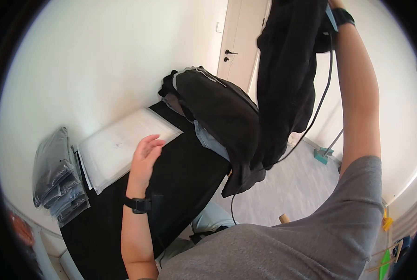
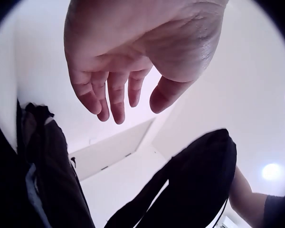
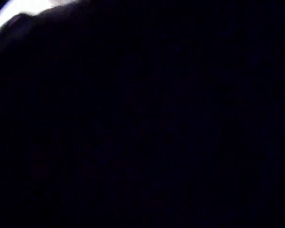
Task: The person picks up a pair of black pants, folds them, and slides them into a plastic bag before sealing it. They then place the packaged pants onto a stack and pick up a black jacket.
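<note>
My left hand (image 1: 146,161) is raised over the black-covered table (image 1: 180,163), beside a stack of clear plastic bags (image 1: 124,137). Nothing is in it; in the left wrist view its fingers (image 2: 116,95) are loosely bent and apart from the thumb. High at the top right, my right hand (image 1: 337,3) holds up a black garment (image 1: 287,70), which hangs down in long folds. The fingers of that hand are hidden, and dark cloth (image 3: 147,123) fills nearly all of the right wrist view.
A heap of dark clothes (image 1: 208,93) with light cords lies on the table's far end, some denim (image 1: 210,140) under it. Folded dark garments in clear bags (image 1: 59,172) are stacked at the left. A dustpan (image 1: 321,156) stands on the floor near the right wall, beyond a hanging black cable (image 1: 327,88).
</note>
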`<state>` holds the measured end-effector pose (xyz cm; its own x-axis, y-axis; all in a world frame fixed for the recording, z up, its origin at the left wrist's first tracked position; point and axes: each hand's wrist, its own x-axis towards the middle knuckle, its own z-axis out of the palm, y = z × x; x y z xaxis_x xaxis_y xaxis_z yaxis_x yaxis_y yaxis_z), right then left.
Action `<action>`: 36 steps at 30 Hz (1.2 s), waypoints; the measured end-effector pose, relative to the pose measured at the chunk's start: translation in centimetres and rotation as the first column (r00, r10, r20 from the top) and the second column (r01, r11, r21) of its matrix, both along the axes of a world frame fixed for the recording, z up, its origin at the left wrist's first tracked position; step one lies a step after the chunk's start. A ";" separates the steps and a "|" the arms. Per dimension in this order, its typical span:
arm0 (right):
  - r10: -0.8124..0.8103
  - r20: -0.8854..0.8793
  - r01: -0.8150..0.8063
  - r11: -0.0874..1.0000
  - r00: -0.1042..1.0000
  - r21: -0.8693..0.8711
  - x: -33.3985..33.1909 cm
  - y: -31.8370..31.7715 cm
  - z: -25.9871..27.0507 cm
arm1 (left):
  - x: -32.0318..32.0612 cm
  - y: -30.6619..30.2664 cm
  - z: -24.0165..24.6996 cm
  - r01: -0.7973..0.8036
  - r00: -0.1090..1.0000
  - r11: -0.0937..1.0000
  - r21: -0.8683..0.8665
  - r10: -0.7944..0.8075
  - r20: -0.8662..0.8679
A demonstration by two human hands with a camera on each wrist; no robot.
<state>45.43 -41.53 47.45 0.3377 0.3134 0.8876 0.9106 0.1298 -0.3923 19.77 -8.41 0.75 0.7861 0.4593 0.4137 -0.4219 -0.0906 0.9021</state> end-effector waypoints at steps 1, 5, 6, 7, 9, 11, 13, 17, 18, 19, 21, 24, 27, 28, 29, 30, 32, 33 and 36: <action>-0.006 0.049 0.006 1.000 0.999 -0.004 -0.9 0.7 0.6 | 0.1 -0.9 1.2 0.082 0.996 0.992 0.097 -0.084 0.017; -0.079 0.275 0.084 0.996 0.958 -0.006 -3.6 3.8 1.1 | -0.4 -2.2 5.1 -0.028 0.998 0.965 0.259 0.012 0.062; -0.104 0.330 0.113 0.994 0.938 -0.008 -3.7 4.3 0.9 | -0.5 -1.7 5.8 -0.058 0.996 0.964 0.261 0.040 0.076; -0.152 0.395 0.163 0.987 0.906 0.008 -3.4 5.1 1.0 | -0.5 -1.2 6.4 -0.172 0.983 0.948 0.269 0.146 0.114; -0.218 0.508 0.230 0.972 0.833 0.041 -3.6 6.2 0.4 | -1.4 0.0 8.4 -0.301 0.951 0.925 0.233 0.274 0.139; -0.279 0.608 0.294 0.953 0.743 0.077 -2.8 7.1 0.4 | -1.1 2.2 9.0 -0.418 0.906 0.860 0.294 0.370 0.206; -0.333 0.692 0.352 0.928 0.640 0.121 -2.1 8.2 0.0 | -2.5 2.7 10.5 -0.438 0.893 0.828 0.350 0.355 0.277; -0.339 0.811 0.386 0.910 0.477 0.153 -1.1 9.7 -1.6 | -5.3 2.9 11.1 -0.383 0.908 0.898 0.218 0.322 0.269; -0.298 0.826 0.362 0.924 0.479 0.123 -1.1 10.2 -1.9 | -6.0 2.8 11.2 -0.394 0.904 0.892 0.221 0.332 0.271; -0.245 0.826 0.329 0.941 0.507 0.078 -1.3 10.5 -2.4 | -6.7 2.9 11.3 -0.371 0.919 0.919 0.132 0.344 0.191; 0.079 0.694 0.014 0.992 0.716 -0.127 -4.1 11.7 -5.0 | -8.1 5.6 10.9 -0.470 0.880 0.877 0.099 0.474 -0.022; 0.342 0.283 -0.268 0.924 0.896 -0.272 -7.7 11.4 -8.8 | -11.7 9.0 11.0 -0.671 0.653 0.675 -0.308 0.734 0.187; 0.660 -0.331 -0.738 0.615 0.675 -0.277 -8.4 10.5 -11.0 | -17.6 7.8 15.9 -0.568 0.669 0.683 -0.460 0.708 0.227; 0.665 -0.341 -0.747 0.611 0.664 -0.262 -9.0 10.5 -11.9 | -19.0 8.5 16.8 -0.590 0.641 0.656 -0.471 0.735 0.221; 0.665 -0.293 -0.725 0.651 0.687 -0.225 -9.3 10.7 -12.7 | -20.7 10.3 17.4 -0.611 0.620 0.652 -0.450 0.747 0.241; 0.658 -0.249 -0.702 0.688 0.711 -0.185 -9.5 10.6 -13.6 | -22.3 10.1 19.0 -0.673 0.566 0.602 -0.430 0.793 0.225; 0.670 -0.301 -0.732 0.649 0.679 -0.207 -10.5 10.1 -14.8 | -26.6 11.8 22.0 -0.701 0.549 0.573 -0.425 0.813 0.192; 0.679 -0.339 -0.758 0.606 0.651 -0.242 -10.7 9.8 -15.5 | -28.1 11.7 23.6 -0.773 0.440 0.465 -0.432 0.883 0.162; 0.792 -0.415 -0.882 0.467 0.449 -0.064 -11.8 9.4 -18.2 | -39.0 20.5 28.4 -0.935 0.271 0.323 -0.149 0.917 0.292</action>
